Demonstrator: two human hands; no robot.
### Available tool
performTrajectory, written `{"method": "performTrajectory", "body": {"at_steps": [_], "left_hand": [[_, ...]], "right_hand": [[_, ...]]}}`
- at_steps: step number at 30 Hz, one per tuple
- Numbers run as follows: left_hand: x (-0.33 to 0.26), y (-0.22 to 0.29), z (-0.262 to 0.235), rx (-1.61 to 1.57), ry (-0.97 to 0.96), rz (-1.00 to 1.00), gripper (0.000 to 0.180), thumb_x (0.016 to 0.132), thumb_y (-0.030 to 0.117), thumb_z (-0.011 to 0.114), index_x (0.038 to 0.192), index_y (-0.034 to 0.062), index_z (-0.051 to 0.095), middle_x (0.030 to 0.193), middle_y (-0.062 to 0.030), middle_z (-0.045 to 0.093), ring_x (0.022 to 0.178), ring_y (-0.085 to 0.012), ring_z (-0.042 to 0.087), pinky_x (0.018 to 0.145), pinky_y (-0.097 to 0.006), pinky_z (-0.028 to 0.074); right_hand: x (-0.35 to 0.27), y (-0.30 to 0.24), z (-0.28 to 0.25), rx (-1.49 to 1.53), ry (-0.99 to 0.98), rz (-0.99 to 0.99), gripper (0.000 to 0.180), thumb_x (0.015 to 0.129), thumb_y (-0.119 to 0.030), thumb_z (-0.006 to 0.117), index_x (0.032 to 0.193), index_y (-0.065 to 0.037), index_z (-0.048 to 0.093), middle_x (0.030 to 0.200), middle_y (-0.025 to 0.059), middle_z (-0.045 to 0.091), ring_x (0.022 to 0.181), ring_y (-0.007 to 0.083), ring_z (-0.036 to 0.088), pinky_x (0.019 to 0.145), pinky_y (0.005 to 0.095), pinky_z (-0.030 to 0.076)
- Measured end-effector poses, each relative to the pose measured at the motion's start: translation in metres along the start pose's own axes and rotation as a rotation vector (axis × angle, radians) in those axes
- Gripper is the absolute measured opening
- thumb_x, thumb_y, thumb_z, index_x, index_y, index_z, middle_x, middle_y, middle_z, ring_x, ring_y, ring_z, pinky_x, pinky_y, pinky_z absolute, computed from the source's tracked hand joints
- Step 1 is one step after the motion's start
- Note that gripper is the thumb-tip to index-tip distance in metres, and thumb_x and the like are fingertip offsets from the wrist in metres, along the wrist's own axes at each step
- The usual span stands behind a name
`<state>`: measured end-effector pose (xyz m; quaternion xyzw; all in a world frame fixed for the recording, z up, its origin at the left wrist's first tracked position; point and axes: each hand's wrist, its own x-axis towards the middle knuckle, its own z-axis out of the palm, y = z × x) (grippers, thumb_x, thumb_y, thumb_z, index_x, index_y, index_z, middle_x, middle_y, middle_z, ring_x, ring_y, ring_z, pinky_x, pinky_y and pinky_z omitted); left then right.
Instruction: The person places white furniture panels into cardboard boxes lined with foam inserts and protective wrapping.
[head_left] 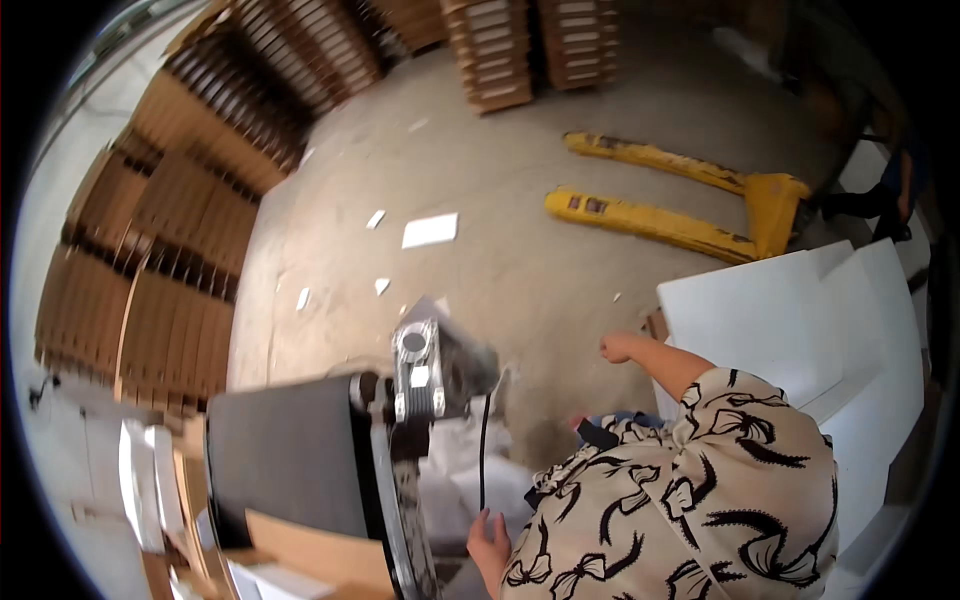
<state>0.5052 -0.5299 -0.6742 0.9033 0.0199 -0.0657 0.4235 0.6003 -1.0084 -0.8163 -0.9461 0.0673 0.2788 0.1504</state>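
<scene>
My left hand (pixel 490 548) is low in the view, its fingers apart and nothing seen between them. It is beside a white plastic-like sheet or bag (pixel 455 470) and just below the end of a thin black cable (pixel 484 455). My right hand (pixel 620 348) is held out over the floor, fingers curled in, with no object visible in it. White foam-like boards (pixel 760 310) lie stacked to the right of that arm. Left of my left hand stands a conveyor with a dark belt (pixel 285 455), with a grey metal machine unit (pixel 418 370) at its far end.
A yellow pallet jack (pixel 660 225) rests on the floor ahead to the right. Stacks of brown cardboard (pixel 185 320) line the left and back. White scraps (pixel 430 231) litter the concrete. An open carton (pixel 310 550) sits by the belt. Another person (pixel 900 190) is at the far right.
</scene>
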Motion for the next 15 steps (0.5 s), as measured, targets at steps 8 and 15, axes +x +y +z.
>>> {"method": "performTrajectory", "body": {"at_steps": [8, 15], "left_hand": [[0.16, 0.082, 0.03, 0.048, -0.336, 0.486, 0.024, 0.076, 0.014, 0.065, 0.094, -0.0005, 0.06, 0.089, -0.0172, 0.062, 0.082, -0.0342, 0.057, 0.071, -0.039, 0.044], [0.256, 0.1, 0.094, 0.05, -0.462, 0.667, 0.024, 0.076, 0.021, 0.065, 0.095, 0.0062, 0.06, 0.092, -0.0122, 0.063, 0.086, -0.03, 0.058, 0.082, -0.038, 0.04]], "right_hand": [[-0.037, 0.084, -0.002, 0.189, 0.331, 0.358, 0.028, 0.077, -0.026, 0.049, 0.082, -0.004, 0.066, 0.083, 0.0197, 0.063, 0.079, 0.0349, 0.061, 0.068, 0.044, 0.049], [0.031, 0.134, 0.033, 0.077, 0.08, 0.218, 0.038, 0.08, -0.036, 0.046, 0.074, -0.004, 0.067, 0.095, 0.0158, 0.064, 0.09, 0.0289, 0.06, 0.081, 0.0404, 0.044]]}}
